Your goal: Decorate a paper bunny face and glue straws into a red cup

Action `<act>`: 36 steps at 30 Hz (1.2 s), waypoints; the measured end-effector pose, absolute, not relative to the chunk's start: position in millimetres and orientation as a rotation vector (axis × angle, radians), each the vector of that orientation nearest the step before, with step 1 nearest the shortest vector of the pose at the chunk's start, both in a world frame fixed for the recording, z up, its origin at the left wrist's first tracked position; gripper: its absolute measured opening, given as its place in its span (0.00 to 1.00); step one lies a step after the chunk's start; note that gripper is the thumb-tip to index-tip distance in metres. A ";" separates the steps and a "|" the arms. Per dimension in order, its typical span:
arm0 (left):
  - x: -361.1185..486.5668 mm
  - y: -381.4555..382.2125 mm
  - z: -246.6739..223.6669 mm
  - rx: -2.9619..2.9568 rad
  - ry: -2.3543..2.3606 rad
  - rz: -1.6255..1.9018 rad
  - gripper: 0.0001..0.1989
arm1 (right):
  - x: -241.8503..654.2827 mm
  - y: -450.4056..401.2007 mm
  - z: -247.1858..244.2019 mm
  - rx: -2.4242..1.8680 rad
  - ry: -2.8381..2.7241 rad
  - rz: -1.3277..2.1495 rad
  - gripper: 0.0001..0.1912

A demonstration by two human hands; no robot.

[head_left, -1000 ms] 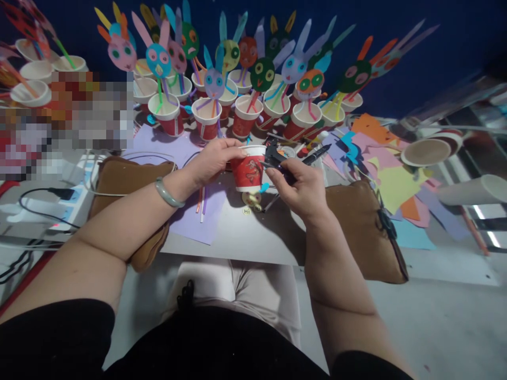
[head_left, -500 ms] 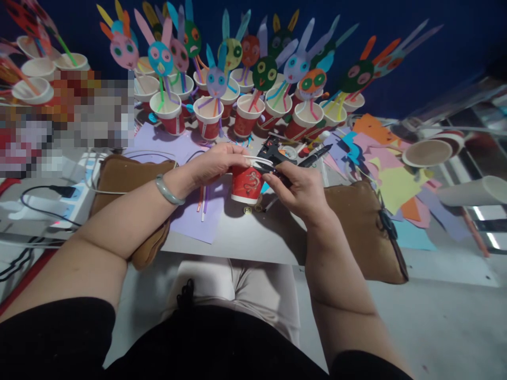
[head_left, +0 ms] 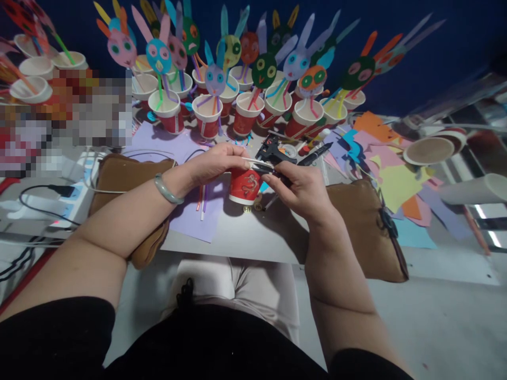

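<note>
A red paper cup (head_left: 243, 186) with a white base and a silver dragon print hangs upright just above the table. My left hand (head_left: 222, 161) pinches its rim from the left, thumb and fingers closed on it. On the cup's right side, my right hand (head_left: 299, 187) is closed around a dark, slim tool (head_left: 261, 168), whose tip lies against the rim; the fingers hide the rest of it. Behind the cup lies a black glue gun (head_left: 274, 150). Thin coloured sticks (head_left: 203, 203) rest on purple paper (head_left: 186, 224) to the left.
Several cups with colourful rabbit-eared paper faces (head_left: 216, 79) stand along the back. Brown cushions (head_left: 368, 232) lie on both sides. Coloured paper scraps (head_left: 392, 184) and stacked cups (head_left: 430, 151) are at the right; a white power strip (head_left: 77, 198) with cables is at the left.
The cup has shifted very slightly left and looks a little more level. The dark tool's tip has turned slightly along the rim. Both hands keep their hold.
</note>
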State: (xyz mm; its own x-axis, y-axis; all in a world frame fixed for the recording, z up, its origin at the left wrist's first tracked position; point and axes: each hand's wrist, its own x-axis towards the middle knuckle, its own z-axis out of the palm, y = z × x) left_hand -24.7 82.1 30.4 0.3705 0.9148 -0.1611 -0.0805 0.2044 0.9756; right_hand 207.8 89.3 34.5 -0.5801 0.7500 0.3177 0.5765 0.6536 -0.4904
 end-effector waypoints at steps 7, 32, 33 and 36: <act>-26.3 83.0 27.8 1.182 0.942 0.843 0.05 | 207.7 87.6 35.5 -1.039 -2.401 0.433 0.22; -25.0 81.4 29.6 1.176 0.944 0.832 0.04 | 208.1 87.2 35.8 -1.058 -2.436 0.413 0.22; -24.8 81.4 29.3 1.166 0.944 0.835 0.04 | 208.4 87.3 35.2 -1.058 -2.428 0.408 0.22; -24.2 81.4 29.9 1.143 0.942 0.832 0.05 | 208.1 88.5 34.4 -1.041 -2.396 0.422 0.23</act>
